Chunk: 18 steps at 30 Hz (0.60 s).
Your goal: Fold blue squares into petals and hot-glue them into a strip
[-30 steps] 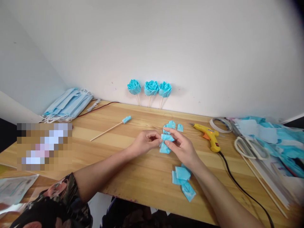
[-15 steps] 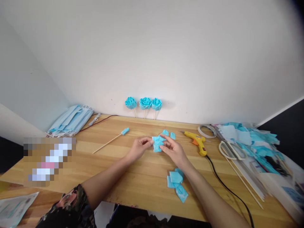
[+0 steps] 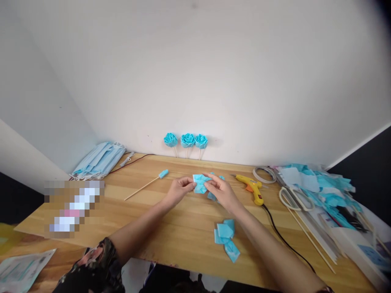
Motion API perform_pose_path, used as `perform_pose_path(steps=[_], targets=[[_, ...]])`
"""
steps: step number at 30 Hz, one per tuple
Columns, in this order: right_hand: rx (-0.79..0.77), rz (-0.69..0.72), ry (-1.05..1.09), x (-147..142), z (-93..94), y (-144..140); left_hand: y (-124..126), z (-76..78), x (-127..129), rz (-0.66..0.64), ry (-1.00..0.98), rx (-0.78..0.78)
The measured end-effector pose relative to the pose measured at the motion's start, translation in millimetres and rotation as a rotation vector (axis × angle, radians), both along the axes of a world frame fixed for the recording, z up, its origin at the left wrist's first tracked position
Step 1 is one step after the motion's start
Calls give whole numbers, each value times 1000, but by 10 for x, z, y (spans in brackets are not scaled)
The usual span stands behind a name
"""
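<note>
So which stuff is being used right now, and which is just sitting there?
In use:
left hand
right hand
blue cloth piece pinched between both hands

Just lying about:
glue gun
scissors
stick with blue tip
stack of masks
three blue roses
cut blue pieces

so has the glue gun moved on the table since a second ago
No. The glue gun lies in the same spot beside the wire coil; only the camera view shifted.

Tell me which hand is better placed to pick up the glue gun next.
Right, probably: the right hand is closer to the glue gun; the left hand is across the blue piece both pinch.
</note>
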State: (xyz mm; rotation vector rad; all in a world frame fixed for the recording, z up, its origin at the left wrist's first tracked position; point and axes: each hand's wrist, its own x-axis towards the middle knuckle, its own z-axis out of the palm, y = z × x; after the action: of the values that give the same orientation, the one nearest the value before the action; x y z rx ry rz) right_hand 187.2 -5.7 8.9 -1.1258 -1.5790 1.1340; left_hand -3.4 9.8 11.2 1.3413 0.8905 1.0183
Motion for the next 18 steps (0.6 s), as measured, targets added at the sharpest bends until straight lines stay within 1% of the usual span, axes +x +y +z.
perform_pose_path(steps=[3,6,8,13,18], targets=[[-16,39,82,-16,-19,67,57,45,-26,-23,26,12],[-14,25,101,-62,-61,93,99,72,-16,-50,73,25],[-2,5,81,-87,-86,84,106,70,11,-73,77,17],[53,-30,-16,-64,-80,17,67,8,58,-127,-9,-79],[117,-138,-168,-14,-35,-44,42,-84,15,-161,2,-106]])
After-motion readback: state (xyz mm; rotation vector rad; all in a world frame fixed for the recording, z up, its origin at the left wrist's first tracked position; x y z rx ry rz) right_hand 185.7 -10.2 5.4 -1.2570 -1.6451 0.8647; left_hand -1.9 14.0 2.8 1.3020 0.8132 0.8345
